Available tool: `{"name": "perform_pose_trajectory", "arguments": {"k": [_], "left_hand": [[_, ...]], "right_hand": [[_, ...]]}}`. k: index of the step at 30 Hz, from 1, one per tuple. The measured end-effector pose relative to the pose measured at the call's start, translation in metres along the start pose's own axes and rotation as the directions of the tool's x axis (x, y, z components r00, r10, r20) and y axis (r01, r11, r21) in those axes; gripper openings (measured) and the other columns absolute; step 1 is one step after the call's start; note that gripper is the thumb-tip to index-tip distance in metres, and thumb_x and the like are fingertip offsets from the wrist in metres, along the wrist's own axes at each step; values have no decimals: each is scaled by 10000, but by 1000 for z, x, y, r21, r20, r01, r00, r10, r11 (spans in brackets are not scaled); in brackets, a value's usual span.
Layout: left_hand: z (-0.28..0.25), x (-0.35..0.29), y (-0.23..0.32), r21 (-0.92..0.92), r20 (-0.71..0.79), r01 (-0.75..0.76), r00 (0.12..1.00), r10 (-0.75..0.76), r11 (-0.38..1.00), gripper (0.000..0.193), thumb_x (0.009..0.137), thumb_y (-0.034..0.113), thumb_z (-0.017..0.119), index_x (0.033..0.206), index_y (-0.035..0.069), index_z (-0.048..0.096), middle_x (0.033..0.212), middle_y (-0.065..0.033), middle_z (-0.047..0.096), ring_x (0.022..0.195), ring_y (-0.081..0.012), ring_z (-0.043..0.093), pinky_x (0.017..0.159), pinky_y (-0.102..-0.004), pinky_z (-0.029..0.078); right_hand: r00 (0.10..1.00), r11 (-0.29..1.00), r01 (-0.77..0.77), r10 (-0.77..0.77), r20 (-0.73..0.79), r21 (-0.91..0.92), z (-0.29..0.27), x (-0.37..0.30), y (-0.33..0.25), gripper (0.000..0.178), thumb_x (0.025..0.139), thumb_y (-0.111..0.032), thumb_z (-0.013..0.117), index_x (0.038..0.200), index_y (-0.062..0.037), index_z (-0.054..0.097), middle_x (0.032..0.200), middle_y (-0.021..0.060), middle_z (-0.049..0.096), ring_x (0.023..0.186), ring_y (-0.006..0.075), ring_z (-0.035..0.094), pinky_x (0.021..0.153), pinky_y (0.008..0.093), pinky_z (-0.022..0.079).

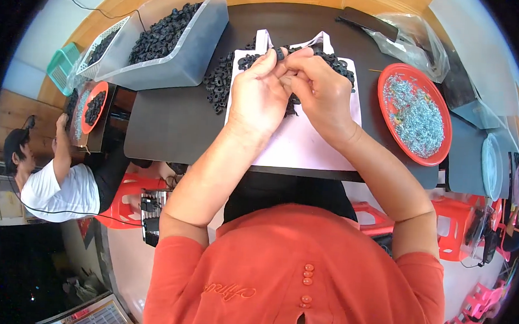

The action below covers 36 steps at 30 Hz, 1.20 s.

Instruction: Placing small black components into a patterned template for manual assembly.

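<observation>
My left hand (255, 101) is raised palm up over a pale pink bag (312, 155) spread on the table. Its thumb and fingers close round a small black plastic part (279, 54). My right hand (323, 92) bends over the left fingers, thumb and forefinger pinched together against them. Whatever sits in that pinch is too small to make out. Loose black parts (219, 82) like the held one lie along the bag's left side, and more (340, 67) cover its far end near the two handles.
On the right, a red plate (447, 138) holds many small shiny silvery-blue pieces, with a clear plastic bag (418, 50) behind it. A large translucent bin (203, 49) of black parts stands at the far left. Another person (61, 188) sits left by an orange-red plate (104, 88).
</observation>
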<state>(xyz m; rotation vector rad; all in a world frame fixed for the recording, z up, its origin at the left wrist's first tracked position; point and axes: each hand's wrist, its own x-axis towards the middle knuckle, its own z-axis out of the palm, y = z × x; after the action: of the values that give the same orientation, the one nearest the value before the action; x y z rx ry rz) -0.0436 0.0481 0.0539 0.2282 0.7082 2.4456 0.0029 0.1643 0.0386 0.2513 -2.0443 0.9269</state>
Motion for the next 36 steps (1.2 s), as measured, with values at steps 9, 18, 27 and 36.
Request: {"name": "perform_pose_trajectory", "arguments": {"k": [9, 18, 27, 36], "left_hand": [[-16, 12, 9, -58, 80, 135, 988, -130, 989, 269, 995, 214, 404, 1009, -18, 541, 1312, -320, 479, 1156, -339, 520, 1021, -445, 389], [-19, 18, 1, -90, 46, 124, 992, -120, 988, 279, 985, 219, 426, 1039, -16, 566, 1328, -298, 477, 1206, -326, 486, 1081, -427, 332], [-26, 17, 1, -146, 42, 114, 993, -108, 983, 280, 984, 229, 431, 1030, 3, 589, 1320, -261, 507, 1214, -308, 478, 1056, -441, 334], [-31, 17, 0, -139, 60, 104, 994, -97, 985, 282, 989, 230, 416, 1022, 12, 591, 1305, -249, 526, 1170, -303, 516, 1029, -444, 347]], "right_hand": [[999, 1000, 3, -3, 39, -1, -8, 1, 6, 248, 777, 61, 616, 1008, -26, 641, 795, 85, 605, 683, 166, 616, 604, 269, 495], [989, 943, 148, -139, 52, -298, 0, 0, 12, 111, 699, -82, 670, 796, -107, 621, 736, 45, 542, 653, 232, 596, 550, 357, 488], [988, 944, 112, -71, 141, -310, 1, -1, 16, 131, 687, -70, 668, 797, -104, 606, 772, 59, 527, 707, 248, 605, 595, 365, 504], [968, 924, 149, -64, 241, -351, -2, 0, 13, 169, 683, -46, 654, 840, -104, 627, 811, 57, 535, 715, 260, 613, 607, 384, 507]]}}
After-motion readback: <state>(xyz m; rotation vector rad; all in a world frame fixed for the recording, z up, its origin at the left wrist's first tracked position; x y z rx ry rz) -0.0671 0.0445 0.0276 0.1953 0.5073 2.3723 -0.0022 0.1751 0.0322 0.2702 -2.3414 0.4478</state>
